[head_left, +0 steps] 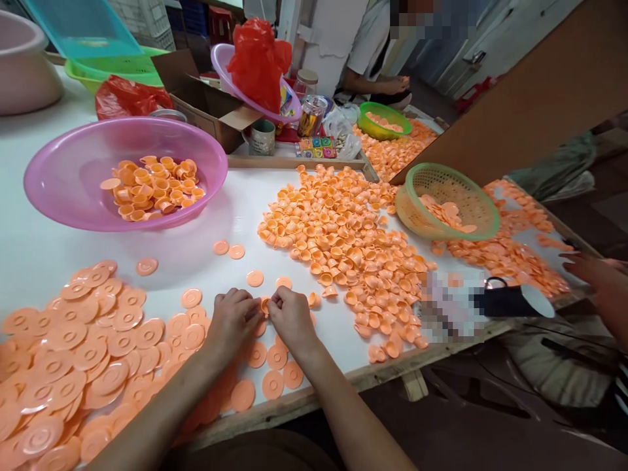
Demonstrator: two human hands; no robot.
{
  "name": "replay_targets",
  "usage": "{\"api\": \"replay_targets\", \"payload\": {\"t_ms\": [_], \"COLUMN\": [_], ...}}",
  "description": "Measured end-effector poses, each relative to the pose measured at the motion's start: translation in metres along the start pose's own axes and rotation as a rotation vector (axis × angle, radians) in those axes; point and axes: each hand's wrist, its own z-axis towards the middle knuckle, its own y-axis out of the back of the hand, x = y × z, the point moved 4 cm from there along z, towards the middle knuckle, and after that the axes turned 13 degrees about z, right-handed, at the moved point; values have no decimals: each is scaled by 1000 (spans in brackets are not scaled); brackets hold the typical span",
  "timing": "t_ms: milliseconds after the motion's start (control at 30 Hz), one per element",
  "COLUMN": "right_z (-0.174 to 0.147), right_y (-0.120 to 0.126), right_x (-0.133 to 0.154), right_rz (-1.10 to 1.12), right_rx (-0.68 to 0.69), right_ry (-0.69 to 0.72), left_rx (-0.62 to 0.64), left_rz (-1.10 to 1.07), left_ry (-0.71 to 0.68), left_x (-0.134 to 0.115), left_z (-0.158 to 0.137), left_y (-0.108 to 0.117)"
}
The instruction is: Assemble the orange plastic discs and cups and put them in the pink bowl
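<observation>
My left hand (pixel 234 322) and my right hand (pixel 290 316) meet over the white table (pixel 44 255), fingertips pinched together on a small orange plastic piece (pixel 265 304). Flat orange discs (pixel 73 353) lie heaped to my left and under my wrists. A big pile of small orange cups (pixel 343 242) spreads to the right of my hands. The pink basin (pixel 73 176) at the back left holds several joined orange pieces (pixel 150 188).
A green basket (pixel 454 226) with orange parts stands at the right. Another person's hand (pixel 596 275) reaches in at the far right, and a seated person works at the back by a green bowl (pixel 384 120). A cardboard box (pixel 206 104), jars and a red bag crowd the back.
</observation>
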Motion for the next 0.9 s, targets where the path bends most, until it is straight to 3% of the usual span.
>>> {"api": "replay_targets", "payload": {"t_ms": [133,233,300,433,633,700,800,900], "right_z": [0,0,1,0,-6,-5,0,3], "right_y": [-1,1,3,0,-8,-4,21,64], "right_x": [3,5,6,8,11,13,19,16], "right_rz": [-41,-63,-78,-109,-183,-116,-23,-186], "right_rx": [32,56,64,84,-7,59,121,-123], "right_ry": [18,18,12,24,76,64,99,86], "left_rx": [147,231,249,251,124,137,89,-181], "left_rz": [-181,-422,-470,-444,-466,-432,-431,-447], "left_ry": [12,177,289,345,255,250,285,370], "left_x": [3,4,1,-6,-3,-4,-1,23], "left_z": [8,17,21,21,11,10,16,35], "left_y": [8,10,8,-1,-10,-9,18,90]}}
